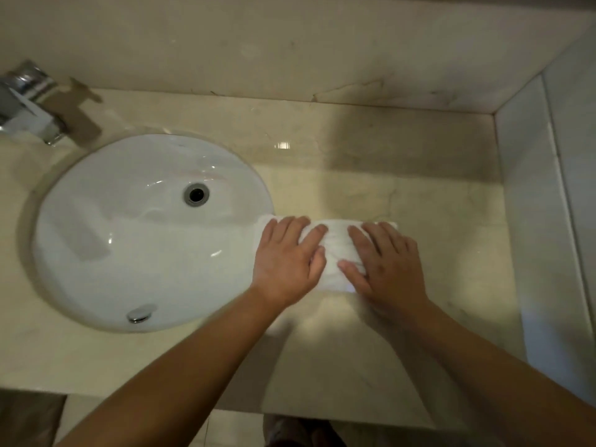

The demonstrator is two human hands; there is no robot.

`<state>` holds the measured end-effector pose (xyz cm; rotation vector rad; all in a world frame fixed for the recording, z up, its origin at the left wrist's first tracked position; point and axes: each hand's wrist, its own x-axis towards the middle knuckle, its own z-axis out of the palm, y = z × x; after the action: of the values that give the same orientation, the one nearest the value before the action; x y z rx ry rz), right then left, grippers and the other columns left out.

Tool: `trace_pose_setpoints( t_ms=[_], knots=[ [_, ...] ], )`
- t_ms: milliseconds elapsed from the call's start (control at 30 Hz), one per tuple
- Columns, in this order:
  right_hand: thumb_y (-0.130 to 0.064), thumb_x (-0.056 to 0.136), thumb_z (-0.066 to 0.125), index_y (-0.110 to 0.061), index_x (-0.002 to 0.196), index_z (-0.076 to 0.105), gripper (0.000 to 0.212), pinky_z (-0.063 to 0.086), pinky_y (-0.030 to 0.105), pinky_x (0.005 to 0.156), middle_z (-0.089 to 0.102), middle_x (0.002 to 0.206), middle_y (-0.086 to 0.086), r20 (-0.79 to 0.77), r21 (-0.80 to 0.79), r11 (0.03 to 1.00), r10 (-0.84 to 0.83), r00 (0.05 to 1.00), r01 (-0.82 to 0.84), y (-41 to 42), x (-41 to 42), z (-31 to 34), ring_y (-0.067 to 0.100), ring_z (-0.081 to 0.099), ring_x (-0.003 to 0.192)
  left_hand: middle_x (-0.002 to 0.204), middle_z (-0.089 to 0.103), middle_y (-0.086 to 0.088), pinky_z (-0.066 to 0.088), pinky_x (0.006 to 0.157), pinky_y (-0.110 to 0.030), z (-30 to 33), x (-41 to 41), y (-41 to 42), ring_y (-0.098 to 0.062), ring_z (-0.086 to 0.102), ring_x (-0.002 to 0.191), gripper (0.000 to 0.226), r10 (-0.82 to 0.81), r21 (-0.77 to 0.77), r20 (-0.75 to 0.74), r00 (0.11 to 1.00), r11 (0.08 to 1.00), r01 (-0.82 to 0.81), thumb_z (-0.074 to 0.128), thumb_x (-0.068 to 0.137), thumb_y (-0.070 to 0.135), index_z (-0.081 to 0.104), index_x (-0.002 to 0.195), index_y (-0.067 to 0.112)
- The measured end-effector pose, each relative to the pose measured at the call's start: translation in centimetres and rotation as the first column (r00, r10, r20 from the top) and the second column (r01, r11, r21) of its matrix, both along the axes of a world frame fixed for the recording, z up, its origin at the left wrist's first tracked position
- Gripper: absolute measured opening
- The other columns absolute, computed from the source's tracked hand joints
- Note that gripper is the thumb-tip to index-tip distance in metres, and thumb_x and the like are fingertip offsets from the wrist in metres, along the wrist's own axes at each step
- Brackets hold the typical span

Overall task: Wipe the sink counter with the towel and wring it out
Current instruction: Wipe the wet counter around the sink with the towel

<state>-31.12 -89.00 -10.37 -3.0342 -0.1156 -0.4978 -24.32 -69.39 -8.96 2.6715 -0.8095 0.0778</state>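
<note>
White towel (335, 250) lies flat on counter (419, 195), just right of sink (138, 233), its left end at basin rim. Left hand (287, 262) & right hand (387, 266) press it, fingers straight, nothing gripped.

towel (335, 250): white | sink (96, 227): white | counter (419, 195): cream marble | faucet (25, 104): chrome

Bathroom: sink (96, 253), faucet (25, 108), marble counter (419, 195)

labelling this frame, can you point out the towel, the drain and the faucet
towel (335, 250), head view, bare white cloth between the two hands
drain (196, 194), head view, dark centre of the sink's drain hole
faucet (27, 104), head view, chrome body
</note>
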Motion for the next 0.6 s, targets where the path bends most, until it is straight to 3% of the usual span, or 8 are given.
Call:
trace_pose_setpoints(
  t_ms=[100, 267, 433, 600],
  knots=[
    [-0.058, 0.1, 0.036, -0.016, 0.13, 0.063, 0.058, 0.044, 0.043, 0.083, 0.064, 0.128, 0.011, -0.081, 0.015, 1.0, -0.013, 0.997, 0.014, -0.8, 3.5, 0.5, 0.035, 0.059, 0.115, 0.113, 0.064, -0.011, 0.045, 0.092, -0.044, 0.1, 2.9, -1.1, -0.032, 0.058, 0.103, 0.041, 0.026, 0.022, -0.022, 0.999, 0.999, -0.025, 0.043, 0.09, 0.035, 0.065, 0.12, 0.017],
    [-0.058, 0.097, 0.035, -0.016, 0.135, 0.057, 0.06, 0.043, 0.044, 0.089, 0.06, 0.133, 0.01, -0.165, 0.068, 0.994, -0.07, 0.984, 0.082, -0.6, 5.3, 1.0, 0.033, 0.054, 0.122, 0.121, 0.06, -0.006, 0.039, 0.1, -0.043, 0.7, 5.1, -2.1, -0.026, 0.052, 0.112, 0.048, 0.057, 0.118, -0.13, 0.99, 0.992, -0.042, 0.029, 0.093, 0.04, 0.055, 0.13, 0.022],
    [-0.056, 0.1, 0.037, -0.016, 0.133, 0.06, 0.057, 0.043, 0.044, 0.085, 0.063, 0.129, 0.011, -0.133, 0.036, 0.992, -0.115, 0.984, 0.121, 1.6, -2.0, 0.2, 0.035, 0.058, 0.117, 0.111, 0.063, -0.006, 0.042, 0.093, -0.043, 0.8, -1.8, -0.4, -0.028, 0.057, 0.105, 0.039, 0.076, 0.03, -0.058, 0.995, 0.997, -0.075, 0.042, 0.089, 0.034, 0.064, 0.118, 0.019],
    [-0.055, 0.1, 0.037, -0.015, 0.134, 0.06, 0.058, 0.044, 0.047, 0.087, 0.063, 0.131, 0.012, -0.078, 0.004, 0.997, -0.08, 0.994, 0.08, 4.0, -10.9, -0.1, 0.036, 0.059, 0.12, 0.118, 0.063, -0.01, 0.041, 0.098, -0.047, 0.6, -10.8, 2.3, -0.03, 0.056, 0.111, 0.039, 0.084, 0.038, -0.088, 0.993, 0.996, -0.08, 0.046, 0.089, 0.033, 0.064, 0.12, 0.018]
  ],
)
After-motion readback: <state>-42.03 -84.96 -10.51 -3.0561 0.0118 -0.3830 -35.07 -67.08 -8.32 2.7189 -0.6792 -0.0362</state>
